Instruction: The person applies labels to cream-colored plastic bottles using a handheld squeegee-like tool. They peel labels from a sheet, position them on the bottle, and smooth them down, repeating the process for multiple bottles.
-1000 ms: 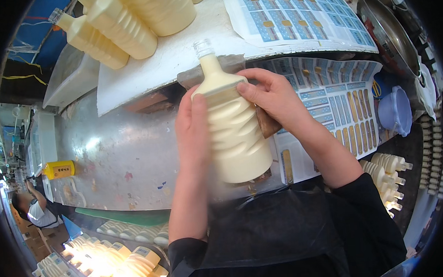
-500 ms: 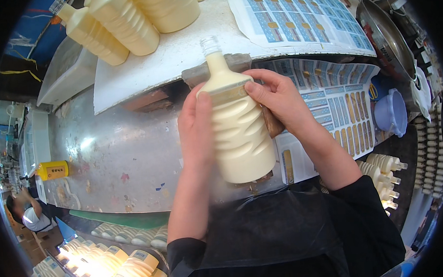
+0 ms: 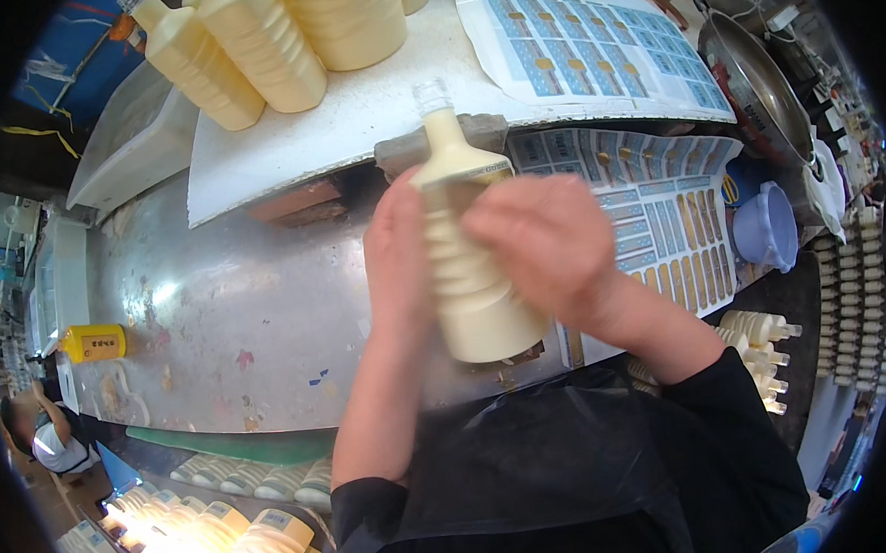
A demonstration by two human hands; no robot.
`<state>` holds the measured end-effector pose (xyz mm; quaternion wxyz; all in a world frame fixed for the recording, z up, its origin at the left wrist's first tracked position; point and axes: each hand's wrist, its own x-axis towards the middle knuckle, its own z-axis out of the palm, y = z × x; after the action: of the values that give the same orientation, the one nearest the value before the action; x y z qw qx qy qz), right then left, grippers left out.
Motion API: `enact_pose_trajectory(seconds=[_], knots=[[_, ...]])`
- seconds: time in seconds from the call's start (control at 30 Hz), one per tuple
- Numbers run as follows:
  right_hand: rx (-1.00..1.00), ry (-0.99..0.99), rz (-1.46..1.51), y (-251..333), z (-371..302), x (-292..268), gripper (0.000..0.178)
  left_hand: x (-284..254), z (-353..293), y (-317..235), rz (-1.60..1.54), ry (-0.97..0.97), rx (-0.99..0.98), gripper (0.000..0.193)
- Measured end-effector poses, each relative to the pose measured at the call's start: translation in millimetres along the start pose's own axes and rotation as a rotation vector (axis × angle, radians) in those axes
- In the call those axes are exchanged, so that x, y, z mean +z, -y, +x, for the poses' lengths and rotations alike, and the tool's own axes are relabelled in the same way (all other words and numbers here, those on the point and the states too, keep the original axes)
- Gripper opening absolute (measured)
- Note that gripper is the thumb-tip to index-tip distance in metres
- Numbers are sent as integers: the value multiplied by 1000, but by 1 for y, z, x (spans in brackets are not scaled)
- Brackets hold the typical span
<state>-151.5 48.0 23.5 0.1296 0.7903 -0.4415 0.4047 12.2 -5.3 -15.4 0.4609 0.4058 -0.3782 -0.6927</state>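
A cream-coloured bottle (image 3: 489,324) with a wavy body and a clear threaded neck leans with its neck toward the white board. Along its left side my left hand (image 3: 398,244) is wrapped, holding it. My right hand (image 3: 551,241) lies over the bottle's front, blurred by motion, its fingers bunched near a narrow printed label strip (image 3: 473,178) just below the shoulder. Whether those fingers pinch anything cannot be made out. Behind the neck is a grey block (image 3: 397,157).
Label sheets (image 3: 676,224) lie right of the bottle, with another sheet (image 3: 581,49) on the white board (image 3: 394,104). Several cream bottles (image 3: 251,46) stand at the back. A blue-violet bucket (image 3: 764,228) sits at right, a yellow bottle (image 3: 96,343) at left. Another person (image 3: 55,432) is far left.
My right hand has moved left from the bottle's right edge to across its front. The left hand stays on the bottle's side. The view has shifted slightly.
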Motion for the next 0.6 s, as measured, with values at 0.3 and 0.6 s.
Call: enact_pose_trajectory(seconds=[0.3, 0.6], knots=[[-39, 287, -56, 45, 31, 26, 30, -30, 3, 8, -218, -1, -16, 42], [712, -45, 533, 10, 57, 20, 29, -5, -5, 5, 155, -99, 62, 50]])
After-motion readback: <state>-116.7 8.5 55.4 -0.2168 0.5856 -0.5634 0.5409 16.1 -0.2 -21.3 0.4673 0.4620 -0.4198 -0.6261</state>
